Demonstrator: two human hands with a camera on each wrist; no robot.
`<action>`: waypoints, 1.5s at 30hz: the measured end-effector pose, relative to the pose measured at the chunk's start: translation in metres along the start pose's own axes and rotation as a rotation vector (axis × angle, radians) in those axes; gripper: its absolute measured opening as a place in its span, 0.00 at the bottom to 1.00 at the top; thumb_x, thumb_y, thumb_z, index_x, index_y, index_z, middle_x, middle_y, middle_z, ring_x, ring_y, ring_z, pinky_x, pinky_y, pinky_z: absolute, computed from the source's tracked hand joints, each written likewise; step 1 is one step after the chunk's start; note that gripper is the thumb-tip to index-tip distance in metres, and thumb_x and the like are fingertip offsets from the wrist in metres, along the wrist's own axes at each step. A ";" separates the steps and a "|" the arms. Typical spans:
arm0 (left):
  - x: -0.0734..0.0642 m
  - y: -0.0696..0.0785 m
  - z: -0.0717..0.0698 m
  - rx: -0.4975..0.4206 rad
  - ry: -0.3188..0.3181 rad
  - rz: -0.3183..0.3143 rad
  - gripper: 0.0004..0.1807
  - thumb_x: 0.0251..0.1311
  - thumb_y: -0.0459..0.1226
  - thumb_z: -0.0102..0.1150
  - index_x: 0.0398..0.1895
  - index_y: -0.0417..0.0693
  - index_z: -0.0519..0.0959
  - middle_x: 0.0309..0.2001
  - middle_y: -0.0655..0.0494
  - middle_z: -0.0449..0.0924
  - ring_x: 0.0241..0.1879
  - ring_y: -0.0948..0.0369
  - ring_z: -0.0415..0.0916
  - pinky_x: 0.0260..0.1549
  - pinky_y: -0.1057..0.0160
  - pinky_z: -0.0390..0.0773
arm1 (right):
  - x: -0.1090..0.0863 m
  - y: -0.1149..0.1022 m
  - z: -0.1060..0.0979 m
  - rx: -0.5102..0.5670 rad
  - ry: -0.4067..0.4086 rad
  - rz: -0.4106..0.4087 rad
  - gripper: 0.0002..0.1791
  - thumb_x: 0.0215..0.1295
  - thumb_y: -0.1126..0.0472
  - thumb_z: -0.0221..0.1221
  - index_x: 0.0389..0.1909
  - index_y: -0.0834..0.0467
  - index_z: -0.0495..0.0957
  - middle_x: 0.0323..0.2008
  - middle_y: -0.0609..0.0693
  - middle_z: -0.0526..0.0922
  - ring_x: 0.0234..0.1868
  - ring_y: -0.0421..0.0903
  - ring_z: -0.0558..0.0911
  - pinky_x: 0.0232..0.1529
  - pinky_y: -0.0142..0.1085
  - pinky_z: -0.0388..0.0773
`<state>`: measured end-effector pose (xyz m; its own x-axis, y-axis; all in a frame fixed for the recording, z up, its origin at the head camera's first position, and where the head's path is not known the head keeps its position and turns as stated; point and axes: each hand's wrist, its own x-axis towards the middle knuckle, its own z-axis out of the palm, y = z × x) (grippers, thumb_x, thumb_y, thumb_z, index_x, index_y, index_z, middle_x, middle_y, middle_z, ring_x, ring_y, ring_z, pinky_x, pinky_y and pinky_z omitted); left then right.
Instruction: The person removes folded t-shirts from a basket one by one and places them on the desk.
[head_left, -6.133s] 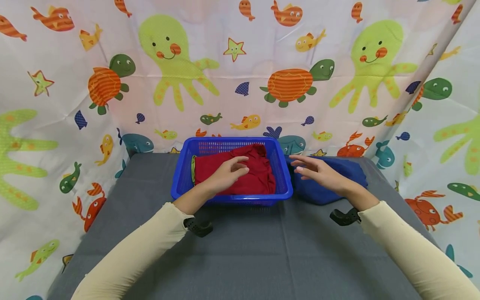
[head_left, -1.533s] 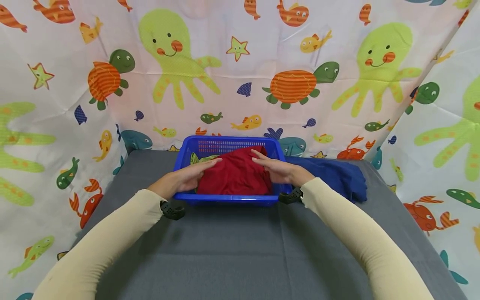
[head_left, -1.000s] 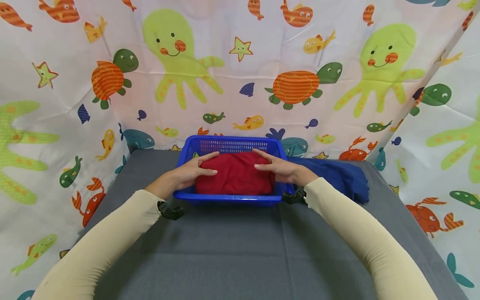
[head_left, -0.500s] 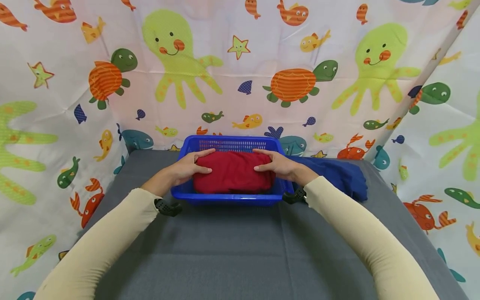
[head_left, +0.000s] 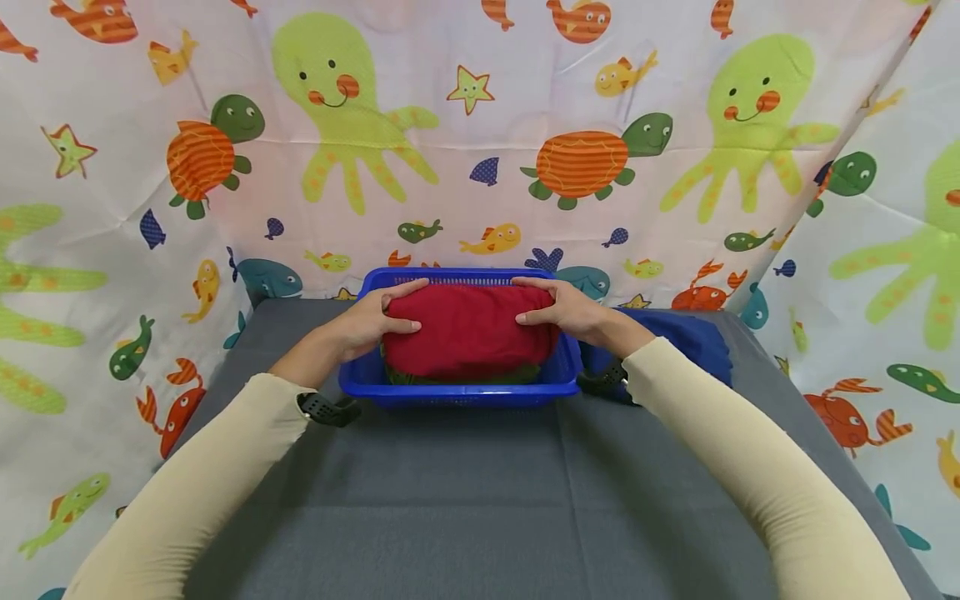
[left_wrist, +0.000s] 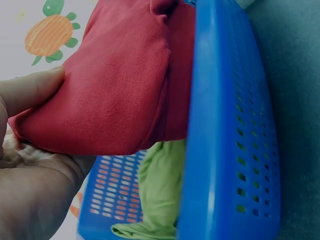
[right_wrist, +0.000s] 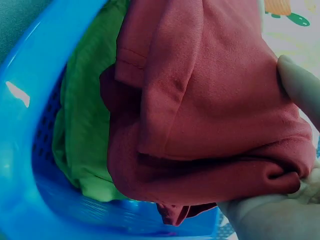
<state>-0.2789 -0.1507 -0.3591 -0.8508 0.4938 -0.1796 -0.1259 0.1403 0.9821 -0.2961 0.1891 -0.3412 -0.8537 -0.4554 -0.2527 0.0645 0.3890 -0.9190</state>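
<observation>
Folded red garment [head_left: 468, 329], with a stitched hem showing in the right wrist view, is held level over the blue plastic basket [head_left: 457, 392]. My left hand [head_left: 367, 323] grips its left end, thumb [left_wrist: 37, 87] on top and fingers beneath. At the opposite end my right hand [head_left: 573, 315] pinches it the same way, the fingers partly hidden under the fabric. Below the red bundle, a green cloth [right_wrist: 92, 120] lies inside the basket. It shows as a thin strip in the head view and hangs close to the basket wall [left_wrist: 202, 125] in the left wrist view.
A dark blue cloth [head_left: 686, 337] lies crumpled on the table right of the basket, partly behind my right wrist. The grey tabletop [head_left: 450, 483] extends toward me. A sea-animal printed curtain [head_left: 465, 192] stands close behind the basket and along both sides.
Both hands have come from above the basket to the red garment's ends, gripped it and lifted it. The green cloth underneath now shows along the front. The blue cloth stays at the right.
</observation>
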 end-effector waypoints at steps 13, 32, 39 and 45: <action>-0.007 0.034 0.005 0.037 -0.019 0.038 0.44 0.67 0.27 0.58 0.81 0.62 0.53 0.73 0.42 0.63 0.70 0.45 0.67 0.51 0.55 0.85 | -0.013 -0.028 -0.014 -0.037 0.034 -0.028 0.37 0.68 0.62 0.64 0.76 0.47 0.64 0.57 0.58 0.77 0.45 0.50 0.87 0.45 0.38 0.87; -0.011 0.052 0.014 0.066 -0.028 0.105 0.44 0.66 0.25 0.57 0.82 0.58 0.53 0.72 0.41 0.64 0.62 0.52 0.73 0.47 0.60 0.86 | -0.032 -0.045 -0.027 -0.033 0.072 -0.139 0.39 0.67 0.64 0.64 0.77 0.52 0.62 0.55 0.57 0.79 0.46 0.47 0.85 0.44 0.36 0.87; -0.017 0.068 0.024 0.115 -0.051 0.156 0.44 0.66 0.26 0.57 0.82 0.58 0.52 0.72 0.40 0.64 0.64 0.50 0.71 0.48 0.61 0.86 | -0.048 -0.056 -0.033 -0.019 0.075 -0.133 0.38 0.69 0.65 0.62 0.78 0.51 0.60 0.52 0.51 0.80 0.46 0.44 0.85 0.44 0.35 0.86; -0.014 0.087 0.036 0.110 -0.052 0.181 0.45 0.66 0.26 0.58 0.81 0.62 0.53 0.71 0.45 0.67 0.66 0.49 0.71 0.48 0.61 0.86 | -0.063 -0.070 -0.050 0.012 0.114 -0.155 0.38 0.71 0.65 0.60 0.78 0.48 0.59 0.49 0.45 0.83 0.46 0.41 0.85 0.44 0.33 0.86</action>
<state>-0.2597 -0.1148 -0.2731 -0.8267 0.5626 -0.0062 0.0854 0.1364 0.9870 -0.2722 0.2308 -0.2460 -0.9067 -0.4154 -0.0727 -0.0667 0.3115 -0.9479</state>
